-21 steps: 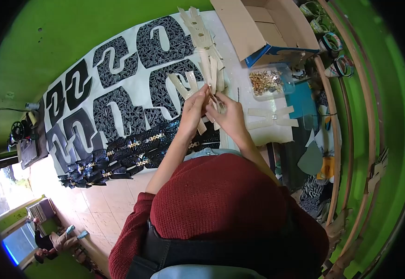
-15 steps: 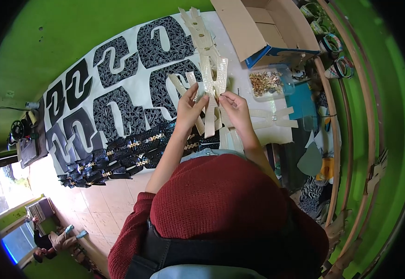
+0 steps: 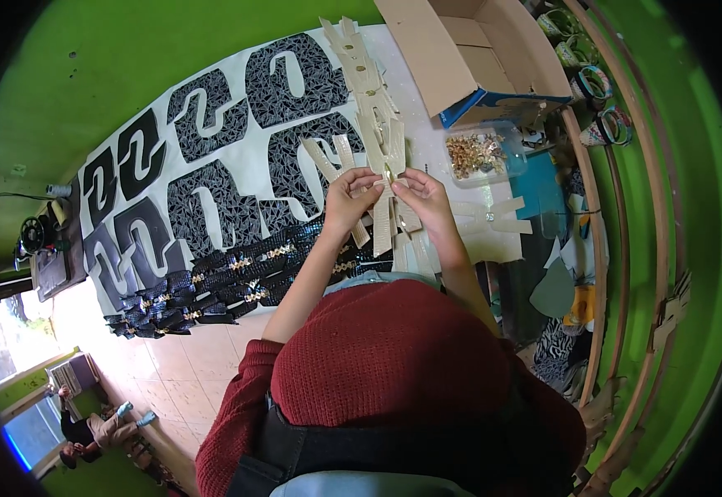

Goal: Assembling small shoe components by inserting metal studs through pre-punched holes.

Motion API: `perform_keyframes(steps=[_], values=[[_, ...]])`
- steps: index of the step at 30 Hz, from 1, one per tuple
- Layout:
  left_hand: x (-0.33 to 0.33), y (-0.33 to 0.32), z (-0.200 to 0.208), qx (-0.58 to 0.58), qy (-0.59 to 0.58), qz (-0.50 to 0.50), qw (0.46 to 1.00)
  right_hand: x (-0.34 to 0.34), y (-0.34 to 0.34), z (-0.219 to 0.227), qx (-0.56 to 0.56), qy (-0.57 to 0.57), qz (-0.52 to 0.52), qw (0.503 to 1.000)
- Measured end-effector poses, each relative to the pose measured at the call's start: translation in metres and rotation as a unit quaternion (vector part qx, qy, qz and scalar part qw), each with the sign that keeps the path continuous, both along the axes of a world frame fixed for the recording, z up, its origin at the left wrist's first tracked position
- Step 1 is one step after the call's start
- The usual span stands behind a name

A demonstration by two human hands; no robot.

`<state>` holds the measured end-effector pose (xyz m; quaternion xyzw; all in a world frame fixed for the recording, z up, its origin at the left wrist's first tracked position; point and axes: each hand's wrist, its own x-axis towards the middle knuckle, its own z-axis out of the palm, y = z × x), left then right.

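Observation:
Both my hands work on a cream, glossy-textured strap piece (image 3: 383,232) whose ends fork apart, held over the white table. A small gold ornament (image 3: 389,172) shows at its narrow middle. My left hand (image 3: 347,201) pinches the strap just left of the ornament, thumb toward it. From the right side, my right hand (image 3: 424,199) closes on the same narrow part, its thumb below the ornament. Similar cream straps (image 3: 361,76) lie overlapped in a row beyond my hands. Another cream strap (image 3: 493,215) rests to the right, and more cream strips (image 3: 321,157) lie by my left hand.
A clear plastic tub (image 3: 502,166) of gold ornaments stands at the right, below an open cardboard box (image 3: 427,58). Black patterned cut pieces (image 3: 295,70) cover the table's left. Black straps with gold ornaments (image 3: 212,290) line the near edge. Far lower left, a person (image 3: 100,427) sits.
My hands have drawn closer together around the strap's middle. The gold ornament there now shows between my fingers, and the strap has shifted slightly toward me.

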<state>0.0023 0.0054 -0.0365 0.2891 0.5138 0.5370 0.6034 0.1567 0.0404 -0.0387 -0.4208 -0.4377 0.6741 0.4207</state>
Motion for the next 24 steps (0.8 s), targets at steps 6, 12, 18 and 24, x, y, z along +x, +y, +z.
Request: perform_keyframes(steps=[6, 12, 18, 24], values=[[0.007, 0.006, -0.027, 0.037, 0.033, -0.036, 0.998, 0.011, 0.013, -0.015, -0.027, -0.07, -0.01, 0.997], [0.004, 0.028, -0.008, -0.068, -0.029, 0.008, 0.997, 0.004, 0.03, -0.013, 0.083, -0.128, 0.008, 0.988], [-0.002, 0.034, -0.011, -0.014, -0.105, -0.008, 0.994, -0.018, 0.024, 0.023, 0.361, -0.326, -0.122, 0.865], [0.013, 0.026, 0.001, 0.017, -0.132, 0.052, 0.99, -0.017, 0.022, 0.02, 0.441, -0.399, -0.161, 0.788]])
